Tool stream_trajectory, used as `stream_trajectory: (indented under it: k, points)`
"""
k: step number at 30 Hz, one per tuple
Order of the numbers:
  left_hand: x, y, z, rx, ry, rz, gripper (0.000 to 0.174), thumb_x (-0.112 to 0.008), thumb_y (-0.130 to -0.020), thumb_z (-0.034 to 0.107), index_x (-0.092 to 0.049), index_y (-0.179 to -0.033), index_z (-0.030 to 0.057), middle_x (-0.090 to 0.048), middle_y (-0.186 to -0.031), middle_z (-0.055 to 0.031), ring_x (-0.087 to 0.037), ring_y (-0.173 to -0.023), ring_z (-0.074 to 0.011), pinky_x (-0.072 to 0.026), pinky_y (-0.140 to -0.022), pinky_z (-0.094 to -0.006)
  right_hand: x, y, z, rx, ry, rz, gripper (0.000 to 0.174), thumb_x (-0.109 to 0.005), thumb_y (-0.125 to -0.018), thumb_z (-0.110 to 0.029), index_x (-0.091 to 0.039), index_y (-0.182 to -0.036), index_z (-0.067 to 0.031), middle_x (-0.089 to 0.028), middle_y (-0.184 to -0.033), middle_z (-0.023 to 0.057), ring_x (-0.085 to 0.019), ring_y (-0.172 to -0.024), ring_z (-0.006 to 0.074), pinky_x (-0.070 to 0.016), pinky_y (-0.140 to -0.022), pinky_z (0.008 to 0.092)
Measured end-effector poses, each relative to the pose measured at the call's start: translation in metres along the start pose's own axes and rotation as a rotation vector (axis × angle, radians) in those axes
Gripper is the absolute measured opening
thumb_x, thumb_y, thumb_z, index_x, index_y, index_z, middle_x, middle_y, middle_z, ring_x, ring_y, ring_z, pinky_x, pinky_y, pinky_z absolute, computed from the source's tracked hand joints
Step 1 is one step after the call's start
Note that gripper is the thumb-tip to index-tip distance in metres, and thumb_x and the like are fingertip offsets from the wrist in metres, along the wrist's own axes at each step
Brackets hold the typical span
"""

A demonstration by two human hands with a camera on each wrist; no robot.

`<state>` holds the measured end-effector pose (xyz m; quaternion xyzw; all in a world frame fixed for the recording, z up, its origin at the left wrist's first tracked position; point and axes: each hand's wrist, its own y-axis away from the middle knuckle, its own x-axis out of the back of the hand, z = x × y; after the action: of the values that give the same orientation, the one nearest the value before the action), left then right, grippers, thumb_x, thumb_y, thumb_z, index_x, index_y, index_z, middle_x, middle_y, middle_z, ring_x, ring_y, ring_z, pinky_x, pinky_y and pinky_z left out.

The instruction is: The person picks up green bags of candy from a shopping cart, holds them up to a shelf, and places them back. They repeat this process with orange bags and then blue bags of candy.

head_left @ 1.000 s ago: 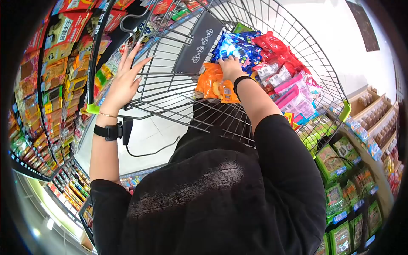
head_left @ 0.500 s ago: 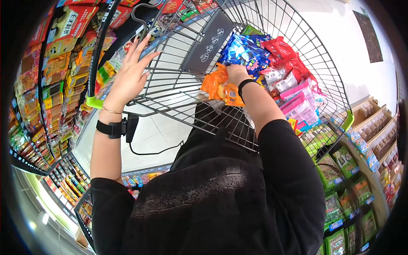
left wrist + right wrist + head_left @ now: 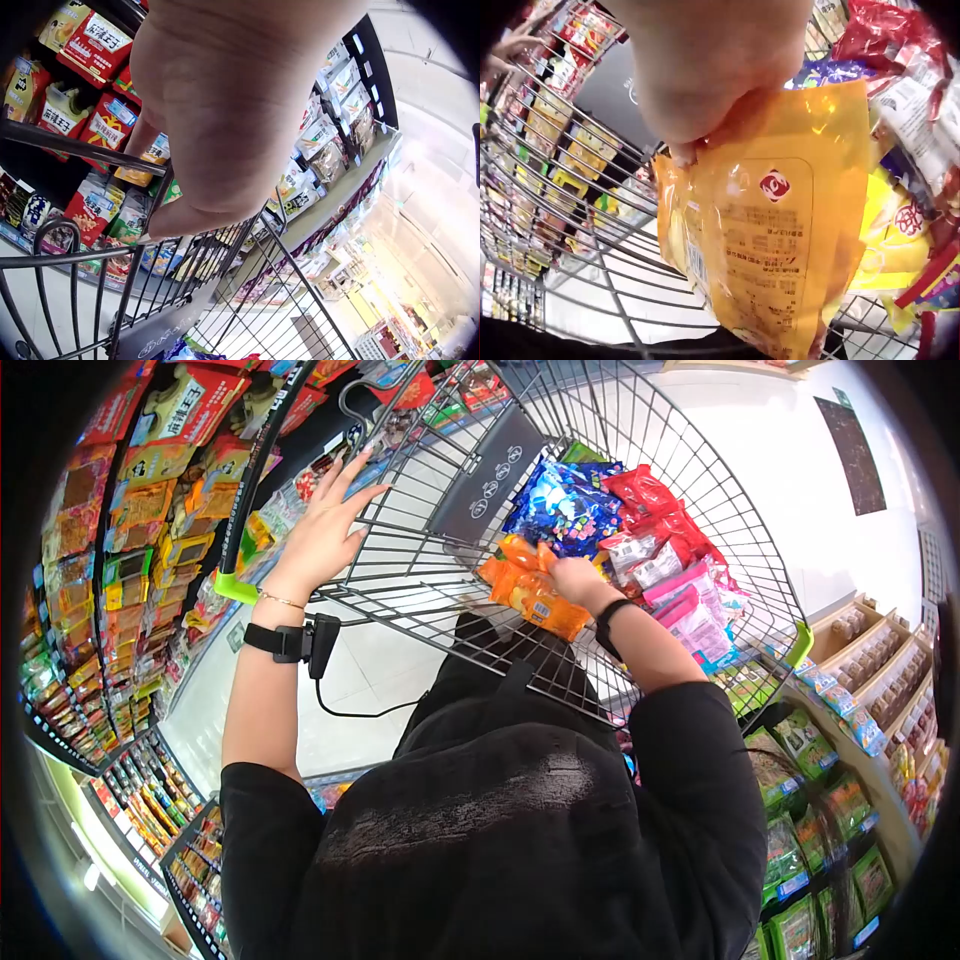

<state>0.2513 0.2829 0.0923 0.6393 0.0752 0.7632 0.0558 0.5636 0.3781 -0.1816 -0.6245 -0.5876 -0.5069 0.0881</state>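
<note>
My right hand (image 3: 582,582) grips the top edge of an orange snack bag (image 3: 540,606) inside the wire shopping cart (image 3: 400,588). In the right wrist view the orange bag's printed back (image 3: 769,225) hangs below the hand, partly covering a yellow packet (image 3: 892,240). Just beyond lie blue snack bags (image 3: 568,505). My left hand (image 3: 322,540) rests at the cart's near-left rim, fingers spread and fairly straight. From the left wrist, its thumb (image 3: 180,221) lies over a dark cart bar, and the palm hides part of the shelves.
Red bags (image 3: 655,510) and pink bags (image 3: 690,615) fill the cart's right side. A grey panel (image 3: 490,480) is fixed to the cart wall. Packed snack shelves (image 3: 140,560) stand at left; green packets (image 3: 800,800) and wooden bins (image 3: 880,660) are at right.
My right hand has drawn back from the blue bags toward my body and now grips the orange bag, which has turned and shifted nearer. My left hand stays at the rim.
</note>
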Motion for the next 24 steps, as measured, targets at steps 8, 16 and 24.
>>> stream_trajectory:
  k: [8, 16, 24]
  points:
    - [-0.001, 0.001, -0.004, -0.031, 0.006, 0.014, 0.056, -0.064, -0.066, 0.004, -0.052, -0.119, 0.0161, -0.021, -0.146, -0.0047, -0.019, -0.133, -0.0350, -0.0258, -0.107, -0.0381, 0.077, 0.154, 0.023, -0.449, -0.298, 0.746, 0.030, -0.055, -0.084, -0.029, -0.055, -0.073, -0.0012, -0.057, -0.070, 0.0237, -0.057, -0.069, 0.0408, -0.0444, -0.062, 0.0477]
    - [0.040, 0.005, 0.013, 0.014, -0.037, -0.333, 0.055, -0.063, -0.078, 0.037, -0.047, -0.128, 0.0207, -0.038, -0.138, -0.0088, -0.021, -0.132, -0.0393, -0.0026, -0.101, -0.0661, 0.172, 0.265, -0.062, -0.223, -1.074, 1.172, 0.021, -0.059, -0.087, -0.023, -0.065, -0.094, -0.0048, -0.056, -0.070, -0.0073, -0.048, -0.064, 0.0000, -0.0369, -0.054, 0.0173]
    - [0.070, -0.004, 0.076, -0.511, 1.986, -0.948, 0.095, -0.055, -0.074, 0.063, -0.020, -0.140, 0.0041, -0.037, -0.136, -0.0197, -0.039, -0.125, -0.0265, -0.0360, -0.100, -0.0445, 0.248, 0.264, -0.245, 0.232, -1.534, 1.251, 0.035, -0.058, -0.085, -0.013, -0.054, -0.115, 0.0045, -0.061, -0.108, 0.0111, -0.061, -0.090, 0.0144, -0.0491, -0.078, 0.0243]
